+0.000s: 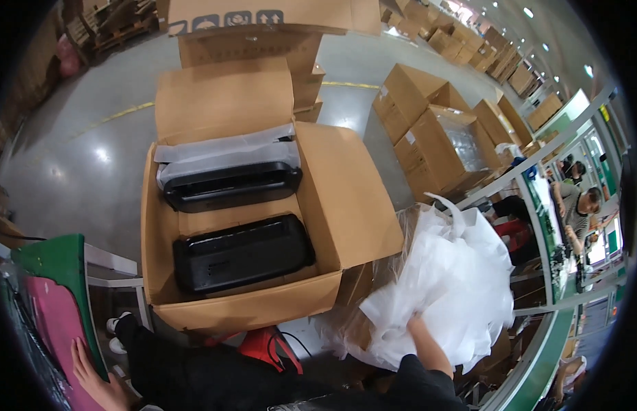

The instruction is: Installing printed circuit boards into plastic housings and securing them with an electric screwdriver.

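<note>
Pink sheeting (54, 308) is covering part of the green work surface (58, 255) at far left; the left hand (95, 380) is resting on it, fingers extended and gripping nothing, apparently for support. To the right, the cardboard carton (243, 312) is standing with its side flap (349, 195) folded outward, leaving the contents accessible from above. Inside, the rear black housing (233, 192) is sitting beside white foam wrap (229, 161), presumably there for surface protection, while the front black housing (243, 257) is lying uncovered, roughly parallel to it. Farther right, the right hand (415, 323) is resting in a pile of white foam sheets (455, 281), seemingly positioned for easy reach; its fingers are hidden, so whether they are clamping material cannot be told.
</note>
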The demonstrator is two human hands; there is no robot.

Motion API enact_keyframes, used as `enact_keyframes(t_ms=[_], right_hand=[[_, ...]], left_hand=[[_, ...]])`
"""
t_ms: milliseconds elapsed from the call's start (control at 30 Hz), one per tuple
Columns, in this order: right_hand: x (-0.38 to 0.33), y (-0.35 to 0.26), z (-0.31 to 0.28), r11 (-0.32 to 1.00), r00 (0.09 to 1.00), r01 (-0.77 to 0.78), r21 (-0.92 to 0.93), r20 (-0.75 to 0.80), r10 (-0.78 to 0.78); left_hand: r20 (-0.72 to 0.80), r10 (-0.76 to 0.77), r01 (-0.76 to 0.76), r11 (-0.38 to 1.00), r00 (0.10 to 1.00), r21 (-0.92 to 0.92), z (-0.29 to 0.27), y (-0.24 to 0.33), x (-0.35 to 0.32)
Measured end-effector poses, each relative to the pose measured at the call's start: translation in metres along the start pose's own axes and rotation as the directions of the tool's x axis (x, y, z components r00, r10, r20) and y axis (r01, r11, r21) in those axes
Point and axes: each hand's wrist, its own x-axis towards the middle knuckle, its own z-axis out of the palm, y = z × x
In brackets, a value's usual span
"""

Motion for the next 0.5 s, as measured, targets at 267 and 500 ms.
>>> enact_keyframes(t_ms=[267,500], right_hand=[[0.051,-0.009,0.157,0.929,0.845,0.291,0.228,0.395,-0.362],[0.06,-0.13,0.145,0.726,0.539,0.592,0.351,0.497,-0.68]], left_hand=[[-0.073,0.089,-0.073,0.979,0.993,0.192,-0.013,-0.023,0.001],[-0.115,0.112,-0.113,0.994,0.987,0.001,-0.012,0.054,-0.017]])
